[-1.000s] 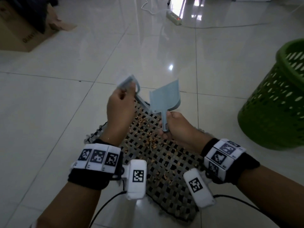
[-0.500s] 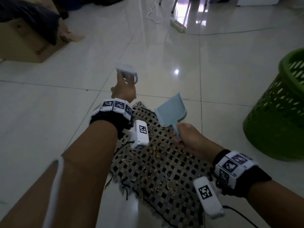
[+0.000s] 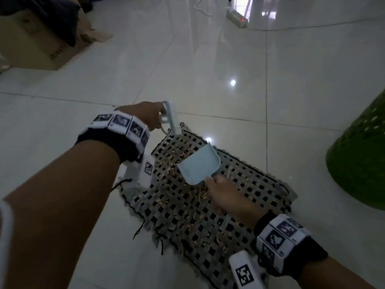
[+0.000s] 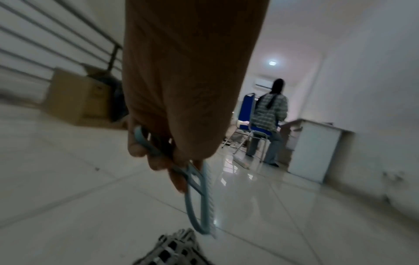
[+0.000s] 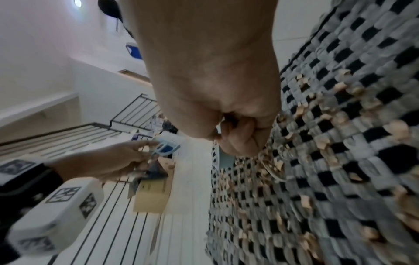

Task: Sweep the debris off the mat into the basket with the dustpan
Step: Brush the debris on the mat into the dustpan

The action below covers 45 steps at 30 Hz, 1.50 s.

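Observation:
A grey-and-black woven mat point(image 3: 245, 197) lies on the tiled floor, strewn with tan debris point(image 3: 173, 161). My right hand point(image 3: 224, 197) grips the handle of a light-blue dustpan point(image 3: 200, 164), whose scoop sits low over the mat's far half. My left hand point(image 3: 148, 116) holds a light-blue hand brush point(image 3: 169, 119) at the mat's far left corner, bristle end down. The left wrist view shows the brush point(image 4: 199, 199) hanging from my curled fingers point(image 4: 156, 157) above the mat's corner point(image 4: 174, 249). In the right wrist view the debris point(image 5: 322, 143) is scattered across the mat point(image 5: 340, 179). The green basket point(image 3: 362, 163) stands to the right.
A cardboard box point(image 3: 39, 44) stands at the far left. A power strip point(image 3: 237, 18) with its cable lies on the floor at the back. In the left wrist view a person point(image 4: 269, 114) sits on a blue chair by a white cabinet point(image 4: 315, 150).
The left hand brought the brush down from mid-air to the mat's far left corner. The right hand lowered the dustpan from upright to just over the mat. The head camera came closer.

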Motion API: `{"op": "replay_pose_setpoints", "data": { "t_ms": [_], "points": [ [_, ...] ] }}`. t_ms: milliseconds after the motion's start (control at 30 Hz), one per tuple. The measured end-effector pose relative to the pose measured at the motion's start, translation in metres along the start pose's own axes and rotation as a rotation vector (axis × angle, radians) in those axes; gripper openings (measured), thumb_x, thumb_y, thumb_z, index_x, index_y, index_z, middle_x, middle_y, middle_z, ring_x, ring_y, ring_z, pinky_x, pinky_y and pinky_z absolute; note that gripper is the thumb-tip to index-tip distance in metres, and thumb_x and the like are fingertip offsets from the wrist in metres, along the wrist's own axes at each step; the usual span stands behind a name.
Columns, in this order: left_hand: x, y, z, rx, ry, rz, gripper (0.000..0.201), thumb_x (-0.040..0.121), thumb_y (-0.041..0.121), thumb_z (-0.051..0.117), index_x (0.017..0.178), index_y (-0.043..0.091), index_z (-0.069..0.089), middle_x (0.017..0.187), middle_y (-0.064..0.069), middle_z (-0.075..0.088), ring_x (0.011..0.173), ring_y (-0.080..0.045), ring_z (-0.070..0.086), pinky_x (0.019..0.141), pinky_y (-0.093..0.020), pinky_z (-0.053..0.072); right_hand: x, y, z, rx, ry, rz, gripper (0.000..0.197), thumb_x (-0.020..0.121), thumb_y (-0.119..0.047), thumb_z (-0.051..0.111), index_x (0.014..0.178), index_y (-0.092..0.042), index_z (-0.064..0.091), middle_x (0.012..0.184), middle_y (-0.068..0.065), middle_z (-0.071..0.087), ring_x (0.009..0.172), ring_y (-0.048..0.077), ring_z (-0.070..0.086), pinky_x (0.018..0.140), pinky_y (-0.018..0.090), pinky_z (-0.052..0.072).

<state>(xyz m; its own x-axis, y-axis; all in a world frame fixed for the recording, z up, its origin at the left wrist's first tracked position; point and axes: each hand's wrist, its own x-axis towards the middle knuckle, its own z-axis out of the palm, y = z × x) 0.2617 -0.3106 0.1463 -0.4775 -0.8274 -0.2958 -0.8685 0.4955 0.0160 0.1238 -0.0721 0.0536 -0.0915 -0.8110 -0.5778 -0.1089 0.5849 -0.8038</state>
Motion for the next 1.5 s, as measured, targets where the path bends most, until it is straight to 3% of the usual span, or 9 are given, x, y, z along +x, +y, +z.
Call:
{"op": "replay_pose_setpoints", "data": {
  "t_ms": [167, 367, 600, 800, 933, 1033, 1200, 1367, 1500],
  "points": [
    [-0.027, -0.001, -0.011, -0.087, 0.010, 0.197, 0.044, 0.089, 0.020, 0.073, 0.121, 0.031, 0.045, 0.080, 0.000, 0.073, 0.071, -0.016, 0.069, 0.074, -0.041, 0.059, 0.010, 0.026, 0.020, -0.097, -0.007, -0.011, 0.038, 0.103, -0.034, 0.034, 0.075, -0.012, 0.046, 0.071, 0.014, 0.041, 0.049, 0.017, 0.028, 0.052, 0.029, 0.027],
    [-0.033, -0.002, -0.009, -0.004, 0.142, 0.232, 0.025, 0.068, 0.027, 0.090, 0.087, 0.015, 0.079, 0.079, -0.002, 0.075, 0.071, -0.014, 0.068, 0.075, -0.031, 0.055, 0.012, 0.038, 0.029, -0.154, 0.071, -0.094, 0.043, 0.105, -0.027, 0.034, 0.067, -0.008, 0.041, 0.062, 0.015, 0.039, 0.046, 0.018, 0.026, 0.053, 0.028, 0.027],
    [-0.018, -0.007, 0.021, 0.042, 0.169, 0.296, 0.021, 0.092, 0.006, 0.066, 0.109, 0.011, 0.076, 0.102, -0.012, 0.075, 0.094, -0.028, 0.069, 0.083, -0.035, 0.053, 0.013, 0.049, 0.028, -0.209, 0.095, -0.086, 0.041, 0.105, -0.025, 0.033, 0.069, -0.006, 0.044, 0.064, 0.015, 0.041, 0.054, 0.021, 0.035, 0.058, 0.029, 0.032],
    [-0.012, 0.001, 0.046, 0.203, 0.248, 0.246, 0.012, 0.087, 0.009, 0.066, 0.078, 0.004, 0.073, 0.071, -0.015, 0.069, 0.066, -0.032, 0.063, 0.066, -0.042, 0.057, 0.008, 0.043, 0.024, -0.196, 0.030, -0.097, 0.037, 0.104, -0.034, 0.032, 0.086, -0.006, 0.049, 0.063, 0.003, 0.036, 0.050, 0.016, 0.027, 0.050, 0.026, 0.027],
    [-0.005, 0.001, 0.064, 0.133, 0.279, 0.221, 0.012, 0.087, 0.010, 0.064, 0.085, 0.004, 0.075, 0.078, -0.017, 0.072, 0.072, -0.035, 0.065, 0.069, -0.043, 0.056, 0.014, 0.045, 0.023, -0.252, 0.023, -0.122, 0.040, 0.102, -0.038, 0.039, 0.104, -0.001, 0.056, 0.063, 0.002, 0.040, 0.046, 0.013, 0.030, 0.043, 0.020, 0.028],
    [-0.001, 0.002, 0.075, -0.072, 0.365, 0.173, 0.018, 0.088, 0.019, 0.067, 0.099, 0.008, 0.076, 0.089, -0.014, 0.075, 0.084, -0.034, 0.067, 0.079, -0.042, 0.055, 0.019, 0.048, 0.025, -0.261, 0.036, -0.117, 0.039, 0.103, -0.037, 0.039, 0.097, -0.002, 0.055, 0.061, 0.001, 0.038, 0.042, 0.010, 0.027, 0.039, 0.015, 0.026],
    [-0.002, 0.005, 0.090, -0.275, 0.247, 0.154, 0.034, 0.095, 0.035, 0.062, 0.085, 0.005, 0.073, 0.074, -0.012, 0.069, 0.069, -0.028, 0.060, 0.064, -0.034, 0.046, 0.021, 0.053, 0.028, -0.259, 0.064, -0.104, 0.040, 0.103, -0.035, 0.039, 0.092, 0.000, 0.056, 0.060, 0.002, 0.037, 0.043, 0.011, 0.028, 0.036, 0.011, 0.024],
    [-0.011, 0.001, 0.086, -0.107, 0.130, 0.264, 0.017, 0.091, 0.020, 0.065, 0.092, 0.009, 0.078, 0.082, -0.012, 0.075, 0.071, -0.026, 0.067, 0.071, -0.037, 0.057, 0.023, 0.055, 0.029, -0.260, 0.088, -0.100, 0.036, 0.103, -0.035, 0.039, 0.077, -0.010, 0.046, 0.059, 0.000, 0.037, 0.045, 0.011, 0.030, 0.039, 0.014, 0.025],
    [-0.006, -0.008, 0.076, -0.195, 0.234, 0.207, 0.018, 0.091, 0.020, 0.065, 0.097, 0.011, 0.080, 0.090, -0.010, 0.077, 0.078, -0.024, 0.070, 0.078, -0.036, 0.058, 0.024, 0.056, 0.031, -0.283, 0.108, -0.111, 0.038, 0.102, -0.034, 0.039, 0.074, -0.010, 0.043, 0.059, 0.000, 0.038, 0.046, 0.012, 0.030, 0.044, 0.021, 0.027]
  ]
}}
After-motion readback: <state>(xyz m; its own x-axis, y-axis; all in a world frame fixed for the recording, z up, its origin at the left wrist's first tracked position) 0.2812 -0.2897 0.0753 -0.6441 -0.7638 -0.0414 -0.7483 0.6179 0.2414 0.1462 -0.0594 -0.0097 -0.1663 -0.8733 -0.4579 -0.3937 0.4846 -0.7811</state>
